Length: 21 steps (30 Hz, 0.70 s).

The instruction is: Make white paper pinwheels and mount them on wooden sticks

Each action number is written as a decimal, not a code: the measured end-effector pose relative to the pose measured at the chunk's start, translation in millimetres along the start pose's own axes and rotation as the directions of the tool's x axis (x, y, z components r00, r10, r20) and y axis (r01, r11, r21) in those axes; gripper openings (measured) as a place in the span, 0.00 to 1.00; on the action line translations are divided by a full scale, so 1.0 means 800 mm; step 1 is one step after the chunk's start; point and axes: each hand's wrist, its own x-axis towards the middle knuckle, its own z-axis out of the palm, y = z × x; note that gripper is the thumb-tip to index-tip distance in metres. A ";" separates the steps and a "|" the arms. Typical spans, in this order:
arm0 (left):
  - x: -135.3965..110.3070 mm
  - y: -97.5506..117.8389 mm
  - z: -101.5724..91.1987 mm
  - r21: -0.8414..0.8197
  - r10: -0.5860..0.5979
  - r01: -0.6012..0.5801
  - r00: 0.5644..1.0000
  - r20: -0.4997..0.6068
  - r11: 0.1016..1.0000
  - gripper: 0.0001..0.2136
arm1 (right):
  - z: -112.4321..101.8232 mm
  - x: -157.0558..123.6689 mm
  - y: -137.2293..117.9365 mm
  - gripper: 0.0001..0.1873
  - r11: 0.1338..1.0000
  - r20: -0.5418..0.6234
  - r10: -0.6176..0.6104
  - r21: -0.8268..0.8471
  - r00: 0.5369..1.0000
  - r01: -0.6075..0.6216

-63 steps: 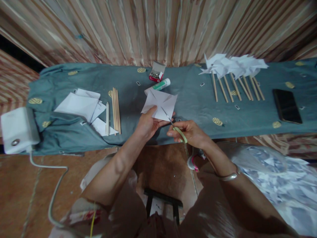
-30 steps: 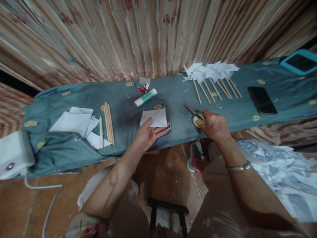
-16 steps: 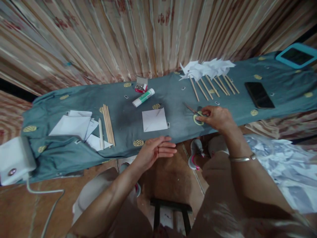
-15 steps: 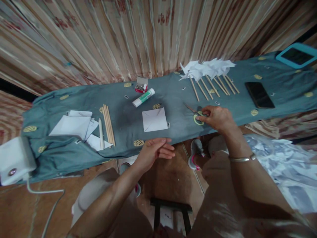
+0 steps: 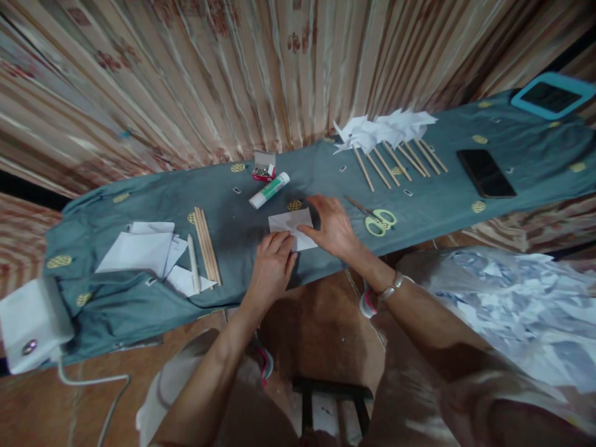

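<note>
A small white square of paper (image 5: 289,219) with fold or cut lines lies on the green cloth in front of me. My left hand (image 5: 271,264) rests its fingertips on the paper's lower left part, with the fingers laid down and no grip visible. At the paper's right edge is my right hand (image 5: 333,225), thumb and fingers apart, the thumb on or just over the sheet. To the right lie scissors (image 5: 372,218) with yellow-green handles, untouched. Just beyond the paper are a glue stick (image 5: 270,190) and an opened red box of small metal pins (image 5: 264,169).
White paper pinwheels (image 5: 386,131) on sticks lie at the back right, near a black phone (image 5: 487,173) and a blue-framed device (image 5: 554,95). Leftward are wooden sticks (image 5: 207,245), a white pen-like tool (image 5: 193,264), paper sheets (image 5: 137,251) and a white box (image 5: 35,326).
My right hand has let go of the scissors, leaving them on the cloth, and moved left to the paper. My left hand has moved up from the table edge onto the paper.
</note>
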 end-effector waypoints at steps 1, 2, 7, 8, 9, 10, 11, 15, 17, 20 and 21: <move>0.000 0.001 0.000 0.013 0.003 -0.003 1.000 0.017 1.000 0.15 | 0.007 0.004 -0.002 0.32 1.000 0.018 0.010 0.006 1.000 -0.010; 0.000 0.001 0.000 0.022 0.006 -0.006 1.000 0.030 1.000 0.15 | 0.012 0.007 -0.003 0.33 1.000 0.038 0.015 0.011 0.999 -0.016; -0.005 -0.002 0.000 0.030 0.022 -0.024 0.999 0.041 0.999 0.15 | 0.020 0.019 0.002 0.29 0.998 0.091 0.037 0.037 0.995 -0.040; -0.007 -0.003 0.000 0.029 0.027 -0.028 0.999 0.042 0.999 0.15 | 0.020 0.020 0.004 0.29 0.998 0.092 0.045 0.042 0.995 -0.049; -0.009 -0.004 0.000 0.029 0.030 -0.031 0.999 0.045 0.999 0.15 | 0.021 0.022 0.006 0.28 0.997 0.092 0.055 0.046 0.994 -0.059; -0.010 -0.004 -0.001 0.029 0.033 -0.034 0.998 0.048 0.999 0.15 | 0.021 0.023 0.008 0.27 0.996 0.089 0.065 0.049 0.994 -0.069; -0.012 -0.005 -0.001 0.029 0.034 -0.035 0.998 0.050 0.999 0.15 | 0.022 0.025 0.010 0.26 0.996 0.083 0.073 0.052 0.994 -0.077; -0.021 -0.008 -0.006 0.035 0.033 -0.035 0.998 0.055 0.999 0.15 | 0.024 0.031 0.017 0.21 0.993 0.067 0.088 0.067 0.994 -0.092; -0.025 -0.009 -0.009 0.044 0.035 -0.037 0.998 0.052 0.998 0.15 | 0.024 0.034 0.019 0.20 0.993 0.068 0.088 0.070 0.994 -0.093; -0.030 -0.009 -0.013 0.059 0.042 -0.044 0.998 0.040 0.997 0.14 | 0.024 0.037 0.020 0.19 0.993 0.075 0.090 0.066 0.993 -0.095; -0.031 -0.009 -0.014 0.061 0.043 -0.045 0.998 0.036 0.997 0.14 | 0.024 0.037 0.020 0.18 0.993 0.078 0.092 0.063 0.993 -0.097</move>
